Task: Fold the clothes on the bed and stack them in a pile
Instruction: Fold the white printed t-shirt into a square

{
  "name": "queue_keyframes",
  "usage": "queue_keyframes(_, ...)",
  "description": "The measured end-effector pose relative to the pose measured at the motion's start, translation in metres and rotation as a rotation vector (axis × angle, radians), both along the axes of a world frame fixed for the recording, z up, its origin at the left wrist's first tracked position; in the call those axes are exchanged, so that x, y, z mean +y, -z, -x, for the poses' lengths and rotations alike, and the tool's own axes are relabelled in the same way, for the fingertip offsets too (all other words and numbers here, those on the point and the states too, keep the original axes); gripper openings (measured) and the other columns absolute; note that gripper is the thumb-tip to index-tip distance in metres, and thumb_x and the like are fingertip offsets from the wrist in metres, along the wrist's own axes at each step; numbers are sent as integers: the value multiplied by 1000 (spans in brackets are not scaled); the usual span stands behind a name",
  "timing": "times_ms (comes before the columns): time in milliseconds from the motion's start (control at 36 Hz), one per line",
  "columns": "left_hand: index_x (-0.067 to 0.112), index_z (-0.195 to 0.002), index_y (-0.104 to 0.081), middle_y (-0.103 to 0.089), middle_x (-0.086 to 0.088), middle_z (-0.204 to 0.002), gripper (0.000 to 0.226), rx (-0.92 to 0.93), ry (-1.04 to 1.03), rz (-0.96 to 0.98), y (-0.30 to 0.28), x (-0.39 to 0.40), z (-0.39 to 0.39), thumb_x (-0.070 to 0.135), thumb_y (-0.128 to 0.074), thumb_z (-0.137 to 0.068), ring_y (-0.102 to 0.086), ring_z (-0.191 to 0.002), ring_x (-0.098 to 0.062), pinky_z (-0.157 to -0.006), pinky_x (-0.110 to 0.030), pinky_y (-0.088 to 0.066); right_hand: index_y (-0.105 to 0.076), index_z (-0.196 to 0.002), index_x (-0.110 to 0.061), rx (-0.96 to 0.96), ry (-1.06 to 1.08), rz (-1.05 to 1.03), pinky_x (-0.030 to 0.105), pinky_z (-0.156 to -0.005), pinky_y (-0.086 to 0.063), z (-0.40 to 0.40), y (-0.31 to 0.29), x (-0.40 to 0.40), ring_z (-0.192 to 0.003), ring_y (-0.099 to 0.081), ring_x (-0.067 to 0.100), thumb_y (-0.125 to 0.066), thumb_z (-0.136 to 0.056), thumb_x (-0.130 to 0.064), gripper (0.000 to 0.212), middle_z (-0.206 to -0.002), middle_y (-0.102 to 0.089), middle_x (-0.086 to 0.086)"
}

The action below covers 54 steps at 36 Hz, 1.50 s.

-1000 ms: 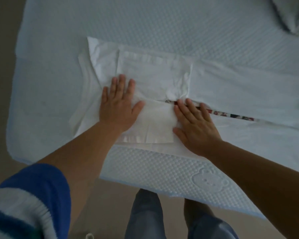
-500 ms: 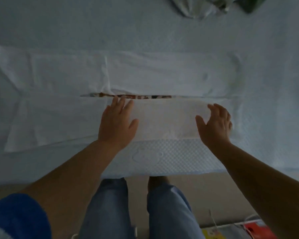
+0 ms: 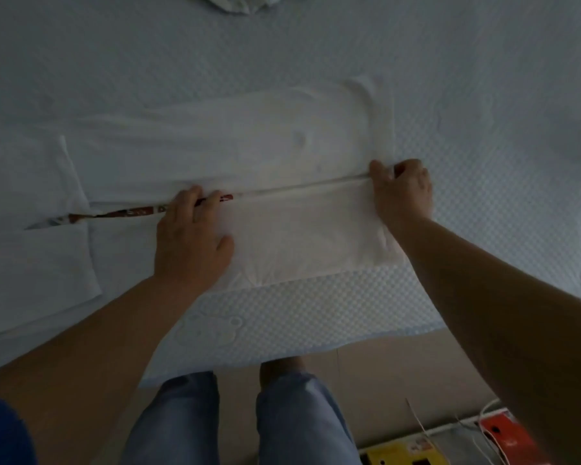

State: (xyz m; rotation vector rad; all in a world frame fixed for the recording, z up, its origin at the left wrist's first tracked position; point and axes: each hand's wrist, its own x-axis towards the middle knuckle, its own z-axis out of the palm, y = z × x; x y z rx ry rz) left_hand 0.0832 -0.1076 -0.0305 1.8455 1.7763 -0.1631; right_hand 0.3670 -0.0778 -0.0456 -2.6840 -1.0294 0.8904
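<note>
A white garment [image 3: 249, 152] lies flat across the near part of the bed, both long sides folded inward to meet at a middle seam. A thin strip of red patterned print [image 3: 114, 213] shows in the gap between the folds. My left hand [image 3: 192, 236] presses flat on the near flap, fingertips at the seam. My right hand [image 3: 401, 193] is curled at the garment's right end, fingers pinching the edge where the folds meet.
The bed [image 3: 483, 129] has a textured pale cover, its near edge just below the garment. A crumpled pile of clothes [image 3: 245, 3] lies at the far top edge. Yellow and red items [image 3: 416, 454] with cords lie on the floor at the lower right, by my jeans-clad legs [image 3: 232, 424].
My right hand moved forward from hovering over the near flap and closed on the garment's right end. My left hand stayed flat, sliding slightly right along the seam.
</note>
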Motion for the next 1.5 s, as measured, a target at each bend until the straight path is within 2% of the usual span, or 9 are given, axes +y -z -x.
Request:
queue_keyframes(389,11,-118,-63,-55,-19,-116,40,27,-162,-38,-4,31,-8,19,-65,-78,-46,-113,-37,-97,-39,-32,-44,-93,-24,145,-101,-193,25,-56,-34,3,-15,6,-64,-47,4,-48,-92,-45,21,-72,-49,-15)
queue_keyframes(694,23,-89,-66,-61,7,-82,6,-482,-682,115,-21,41,22,25,-59,-88,-58,-80,-13,-71,-25,-42,-46,-96,-29,247,-314,-305,26,-54,-37,109,-76,4,-61,-55,5,-50,-93,-36,9,-65,-54,-14)
queue_keyframes(833,21,-84,-64,-66,1,-72,21,-889,-1144,372,-31,50,69,37,-53,-91,-64,-61,-11,-58,-23,-51,-49,-107,-23,317,-441,-285,29,-65,-37,200,-83,1,-80,-60,33,-49,-93,-35,19,-85,-66,9)
queue_keyframes(944,20,-100,-64,-70,-1,-74,46,-1064,-1211,552,-20,47,121,58,-41,-90,-69,-68,-16,-59,-29,-54,-38,-97,-26,439,-511,-139,35,-68,-42,274,-67,-3,-86,-60,35,-43,-95,-36,11,-90,-65,8)
queue_keyframes(1000,19,-97,-67,-70,0,-72,50,-1050,-1211,630,-13,45,134,61,-40,-88,-68,-64,-14,-56,-27,-53,-38,-99,-25,475,-520,-81,34,-69,-42,302,-58,-7,-88,-60,32,-41,-96,-35,11,-95,-65,7)
queue_keyframes(1111,11,-113,-62,-67,-5,-109,54,-1008,-1222,671,-3,44,136,55,-56,-84,-64,-101,-19,-90,-32,-50,-43,-110,-22,566,-473,16,42,-81,-49,330,-49,-15,-94,-60,28,-38,-98,-29,16,-106,-63,6)
queue_keyframes(1222,16,-93,-68,-72,8,-77,23,-833,-1042,406,-1,41,130,35,-68,-81,-68,-73,-10,-54,-18,-50,-44,-120,-18,505,-603,28,44,-87,-47,327,-54,-28,-102,-59,23,-42,-94,-24,27,-115,-61,3)
queue_keyframes(1333,18,-106,-65,-69,-2,-101,25,-542,-875,183,2,36,120,25,-62,-81,-64,-95,-21,-78,-27,-50,-42,-131,-18,312,-732,-10,34,-97,-39,303,-61,-49,-117,-48,19,-52,-89,-32,46,-128,-51,0)
queue_keyframes(1500,10,-115,-56,-60,-13,-118,31,-457,-822,81,1,29,111,26,-50,-89,-53,-107,-31,-74,-26,-32,-36,-136,-20,305,-564,166,29,-103,-31,289,-62,-76,-126,-34,15,-57,-85,-45,60,-137,-34,-3)
